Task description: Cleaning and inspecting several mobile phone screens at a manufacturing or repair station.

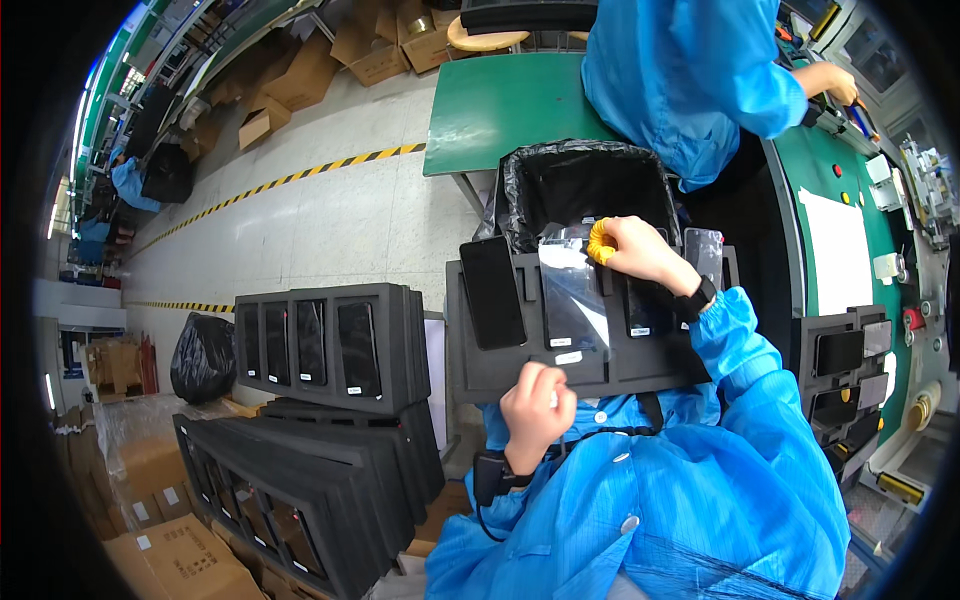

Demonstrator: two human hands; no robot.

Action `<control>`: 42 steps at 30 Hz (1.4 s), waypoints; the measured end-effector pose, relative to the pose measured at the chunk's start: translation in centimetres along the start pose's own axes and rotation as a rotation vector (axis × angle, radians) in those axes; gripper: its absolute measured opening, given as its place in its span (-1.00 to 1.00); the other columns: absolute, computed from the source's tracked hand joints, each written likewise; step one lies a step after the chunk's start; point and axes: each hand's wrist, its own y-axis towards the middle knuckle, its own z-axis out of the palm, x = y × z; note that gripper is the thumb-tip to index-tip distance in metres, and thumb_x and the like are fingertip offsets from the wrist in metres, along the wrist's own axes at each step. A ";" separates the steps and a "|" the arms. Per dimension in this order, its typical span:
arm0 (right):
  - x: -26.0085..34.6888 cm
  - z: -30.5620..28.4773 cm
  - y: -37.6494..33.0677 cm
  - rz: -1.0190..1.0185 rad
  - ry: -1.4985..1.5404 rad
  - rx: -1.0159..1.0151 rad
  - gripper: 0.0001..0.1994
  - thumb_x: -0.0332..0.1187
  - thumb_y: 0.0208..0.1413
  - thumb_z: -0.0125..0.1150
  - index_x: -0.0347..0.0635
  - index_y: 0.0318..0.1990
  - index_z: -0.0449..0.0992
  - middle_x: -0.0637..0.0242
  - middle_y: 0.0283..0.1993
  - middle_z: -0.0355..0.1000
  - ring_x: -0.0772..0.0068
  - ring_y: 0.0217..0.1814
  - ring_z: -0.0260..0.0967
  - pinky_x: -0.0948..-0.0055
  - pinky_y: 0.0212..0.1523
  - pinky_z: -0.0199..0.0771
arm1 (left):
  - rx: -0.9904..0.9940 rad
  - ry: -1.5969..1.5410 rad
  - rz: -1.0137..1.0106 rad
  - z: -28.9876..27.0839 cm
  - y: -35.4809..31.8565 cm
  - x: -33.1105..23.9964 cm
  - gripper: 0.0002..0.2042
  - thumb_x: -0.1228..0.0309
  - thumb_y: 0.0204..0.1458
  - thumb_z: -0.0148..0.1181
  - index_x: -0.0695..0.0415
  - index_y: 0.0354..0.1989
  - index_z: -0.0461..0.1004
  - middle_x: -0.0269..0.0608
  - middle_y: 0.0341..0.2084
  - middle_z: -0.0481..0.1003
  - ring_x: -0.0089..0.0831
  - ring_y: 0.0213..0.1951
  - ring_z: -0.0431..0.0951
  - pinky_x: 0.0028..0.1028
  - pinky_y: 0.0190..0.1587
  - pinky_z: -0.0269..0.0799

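A black foam tray [465, 375] lies in front of me with several dark, phone-like devices in its slots. Above it, my right hand [645, 250] is closed on a yellow ribbed ring [601, 241]. Below that hand, a clear plastic sleeve [585, 290] covers a device in the second slot, with small white labels near its lower end. My left hand [538, 412] is curled at the tray's near edge; a small whitish bit shows at its fingers, too small to name. One black device [492, 292] sits tilted at the tray's left end.
A lined black bin [600, 185] stands just beyond the tray, before a green table [510, 105]. Stacked foam trays [400, 345] with devices rise at my left. A person in blue [680, 80] works ahead; another device tray [835, 380] is at the right.
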 end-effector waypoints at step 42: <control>-6.8 -2.5 -5.6 0.031 -0.408 -0.178 -0.70 -0.14 -0.04 0.22 -0.23 -0.36 0.48 0.10 -0.38 0.42 0.04 -0.40 0.47 0.17 -0.39 0.48 | 0.592 0.260 0.295 12.0 2.8 -1.8 -0.49 0.45 -0.11 0.11 0.19 0.12 0.35 -0.21 0.27 0.22 -0.36 -0.58 0.53 -0.42 -0.54 0.49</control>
